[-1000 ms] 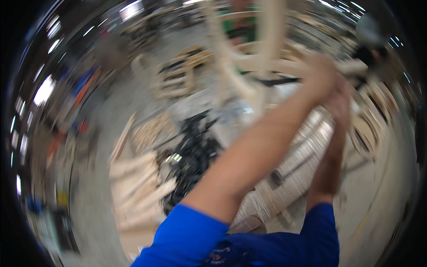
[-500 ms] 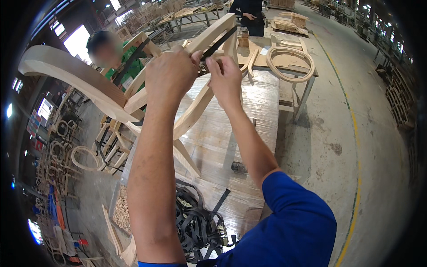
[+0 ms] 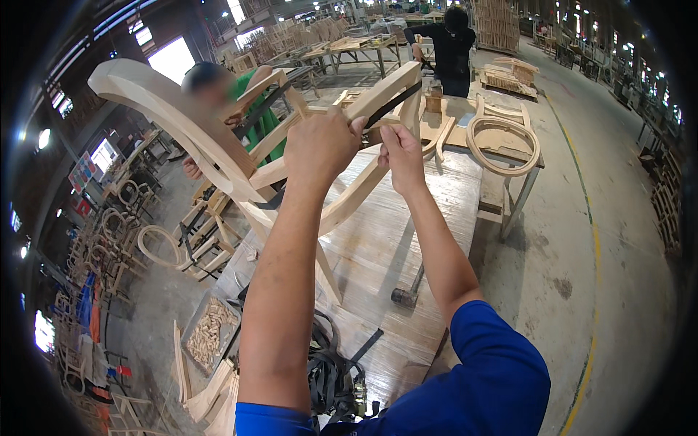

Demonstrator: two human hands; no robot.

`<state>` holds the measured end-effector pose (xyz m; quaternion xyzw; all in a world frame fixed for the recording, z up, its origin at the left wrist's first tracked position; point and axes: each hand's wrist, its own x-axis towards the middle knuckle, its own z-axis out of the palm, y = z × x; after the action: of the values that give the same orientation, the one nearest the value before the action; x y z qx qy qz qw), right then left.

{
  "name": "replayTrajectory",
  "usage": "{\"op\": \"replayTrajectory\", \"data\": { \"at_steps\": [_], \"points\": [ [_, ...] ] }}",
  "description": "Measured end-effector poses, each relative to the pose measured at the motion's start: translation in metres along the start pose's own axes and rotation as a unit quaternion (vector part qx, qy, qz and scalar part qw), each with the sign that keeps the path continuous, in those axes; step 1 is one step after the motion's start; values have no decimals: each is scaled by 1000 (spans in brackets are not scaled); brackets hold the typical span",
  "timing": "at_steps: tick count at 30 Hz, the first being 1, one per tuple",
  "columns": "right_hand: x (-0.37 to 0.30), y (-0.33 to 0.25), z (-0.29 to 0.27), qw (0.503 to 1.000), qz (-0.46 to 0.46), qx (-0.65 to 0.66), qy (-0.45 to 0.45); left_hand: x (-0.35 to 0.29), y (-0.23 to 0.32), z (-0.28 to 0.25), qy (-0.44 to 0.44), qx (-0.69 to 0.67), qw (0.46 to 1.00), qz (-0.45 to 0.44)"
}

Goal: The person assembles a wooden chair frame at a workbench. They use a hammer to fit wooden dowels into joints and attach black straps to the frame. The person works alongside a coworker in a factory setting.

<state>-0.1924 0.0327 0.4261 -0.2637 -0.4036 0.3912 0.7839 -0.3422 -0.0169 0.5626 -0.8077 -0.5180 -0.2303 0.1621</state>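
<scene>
A pale wooden chair frame [image 3: 356, 207] stands tilted on the wrapped tabletop [image 3: 378, 240], its curved back piece [image 3: 163, 109] rising to the left. A black strap [image 3: 392, 104] runs round its upper rails. My left hand [image 3: 320, 149] is closed at the strap's near end, its thumb against the band; the palm hides part of the rail. Just right of it, my right hand [image 3: 402, 160] is pinched closed beside the strap. What lies between its fingertips is too small to make out. A hammer [image 3: 406, 294] lies on the table below my right forearm.
Black straps with buckles [image 3: 334, 381] lie heaped at the near table edge. A tray of wooden dowels [image 3: 211, 330] sits at lower left. A person in green [image 3: 269, 120] is beyond the chair; another in black [image 3: 451, 54] stands farther back. A round wooden frame [image 3: 502, 142] rests on another table.
The view has shifted, so the scene sits lower and further right. My right fingers have drawn together into a tighter pinch. My left hand stays at the strap.
</scene>
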Motion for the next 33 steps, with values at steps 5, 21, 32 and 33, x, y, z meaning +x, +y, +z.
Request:
{"op": "replayTrajectory", "data": {
  "at_steps": [5,21,32,33],
  "points": [
    [28,10,5,986,138,47,77,2,11,-3,-8,15,1000,-6],
    [-74,91,-188,769,100,-487,-402,17,48,-16,-40,76,991,-106],
    [108,37,-265,947,43,-266,-175,-6,36,26,159,172,972,-27],
    [135,24,-261,951,17,-264,-162,-2,34,27,143,189,971,-42]
  ]
}}
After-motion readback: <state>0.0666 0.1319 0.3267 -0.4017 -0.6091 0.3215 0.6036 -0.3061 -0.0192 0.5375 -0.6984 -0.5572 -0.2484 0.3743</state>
